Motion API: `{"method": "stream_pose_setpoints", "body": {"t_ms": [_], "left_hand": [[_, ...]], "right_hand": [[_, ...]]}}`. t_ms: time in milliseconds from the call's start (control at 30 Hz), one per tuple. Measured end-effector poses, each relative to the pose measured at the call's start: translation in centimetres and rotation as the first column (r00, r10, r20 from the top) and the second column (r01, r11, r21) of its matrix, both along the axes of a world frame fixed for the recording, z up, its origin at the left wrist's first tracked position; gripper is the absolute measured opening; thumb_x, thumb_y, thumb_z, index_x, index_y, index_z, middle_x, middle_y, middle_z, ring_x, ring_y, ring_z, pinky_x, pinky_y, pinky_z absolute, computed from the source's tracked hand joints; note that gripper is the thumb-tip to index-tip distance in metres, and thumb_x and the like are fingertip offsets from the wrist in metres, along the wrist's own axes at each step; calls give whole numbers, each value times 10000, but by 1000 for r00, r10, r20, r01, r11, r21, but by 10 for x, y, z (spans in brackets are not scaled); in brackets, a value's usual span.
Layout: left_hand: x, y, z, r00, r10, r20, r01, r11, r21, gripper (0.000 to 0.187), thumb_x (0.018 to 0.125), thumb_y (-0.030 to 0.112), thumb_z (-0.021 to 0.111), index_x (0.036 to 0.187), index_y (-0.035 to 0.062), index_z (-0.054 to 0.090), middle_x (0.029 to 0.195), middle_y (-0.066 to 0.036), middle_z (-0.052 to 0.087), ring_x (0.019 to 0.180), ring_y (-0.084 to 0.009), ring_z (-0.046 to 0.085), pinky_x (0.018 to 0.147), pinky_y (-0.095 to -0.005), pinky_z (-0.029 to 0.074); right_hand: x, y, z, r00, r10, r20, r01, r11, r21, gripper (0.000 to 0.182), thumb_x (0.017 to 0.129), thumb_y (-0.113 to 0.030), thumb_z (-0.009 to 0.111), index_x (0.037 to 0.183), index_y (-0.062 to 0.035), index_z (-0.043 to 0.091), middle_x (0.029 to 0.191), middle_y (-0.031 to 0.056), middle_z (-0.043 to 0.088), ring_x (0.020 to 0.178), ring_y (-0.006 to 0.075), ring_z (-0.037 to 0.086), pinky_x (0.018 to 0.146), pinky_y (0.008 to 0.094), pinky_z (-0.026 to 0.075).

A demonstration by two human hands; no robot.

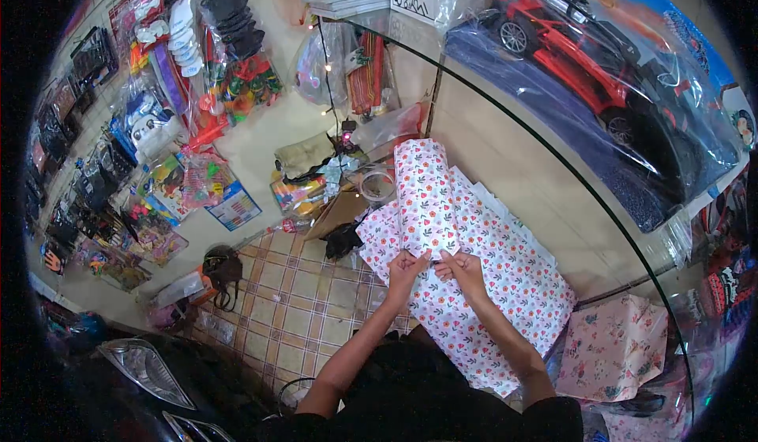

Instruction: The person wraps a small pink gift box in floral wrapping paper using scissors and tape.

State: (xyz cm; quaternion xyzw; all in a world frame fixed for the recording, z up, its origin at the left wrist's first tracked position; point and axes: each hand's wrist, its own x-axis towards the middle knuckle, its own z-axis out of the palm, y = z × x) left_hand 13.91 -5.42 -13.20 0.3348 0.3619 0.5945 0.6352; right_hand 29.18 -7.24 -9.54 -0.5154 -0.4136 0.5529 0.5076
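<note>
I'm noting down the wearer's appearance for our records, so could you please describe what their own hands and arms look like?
Both the left hand and the right hand are ungloved, with no watch or bracelet visible at the wrists. The forearms are uncovered, and the short sleeves are black. Any rings would be too small to make out.

Both forearms reaching forward, left hand [407, 270] and right hand [462, 272] close together — fingers curled, thumbs extended.

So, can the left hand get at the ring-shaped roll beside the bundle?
Probably: only patterned paper seems to lie between left hand and roll, though the fingers seem busy pinching paper.
</note>
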Motion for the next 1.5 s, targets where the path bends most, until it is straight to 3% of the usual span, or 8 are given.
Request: {"method": "stream_pose_setpoints", "body": {"t_ms": [600,733,867,967,1200,1267,1367,1500], "left_hand": [[-3,2,5,999,-43,-33,43,999,-10,238,832,45,718,724,71,507,735,-32,631,687,-55,585,648,-198,462],[-4,1,1,996,-42,-80,45,998,34,232,830,24,713,735,64,505,738,-33,632,698,-56,590,663,-197,472],[-8,5,-3,993,-48,-111,54,997,51,227,835,14,702,737,61,502,752,-37,640,706,-55,596,656,-189,476],[-12,10,-6,987,-74,-142,83,995,60,224,840,14,695,740,58,500,768,-48,649,715,-58,600,646,-185,476],[-16,7,-2,999,-40,-29,43,994,103,216,841,-1,687,749,48,499,769,-41,638,684,-55,577,623,-182,463],[-15,7,-8,987,64,-149,-38,985,170,233,821,39,722,753,42,499,710,-12,603,631,-53,535,589,-198,448],[-24,1,11,844,213,-491,-115,968,222,314,761,153,793,797,39,503,719,-16,572,660,-102,509,625,-267,448],[-44,19,22,335,556,-761,-31,814,581,573,635,337,860,991,32,531,1007,-123,575,971,-254,525,855,-396,427]], "right_hand": [[34,11,33,976,153,155,-151,988,-26,269,889,-222,672,775,22,669,720,117,679,600,153,658,558,260,560],[39,22,64,765,-79,639,-98,967,237,201,827,-172,731,826,20,673,693,76,668,637,122,647,624,254,543],[21,41,95,554,-125,823,-516,724,458,526,753,-291,774,1205,-82,603,1290,147,548,1204,264,519,1008,387,412],[19,67,80,356,-43,934,-722,621,304,799,729,-511,734,1382,-137,463,1478,169,343,1381,335,293,1124,478,237],[12,79,54,211,0,977,-781,601,169,913,730,-609,650,1472,-197,312,1524,166,247,1416,340,209,1157,525,105],[12,77,51,192,-32,981,-777,606,172,913,730,-590,647,1472,-180,310,1527,157,244,1415,326,219,1155,524,111],[8,75,49,151,-127,980,-767,611,197,907,726,-564,655,1469,-171,315,1520,150,266,1411,311,240,1146,526,148],[5,73,41,106,-249,963,-763,600,239,884,751,-562,621,1465,-141,313,1503,142,302,1403,288,263,1150,525,148]]}}
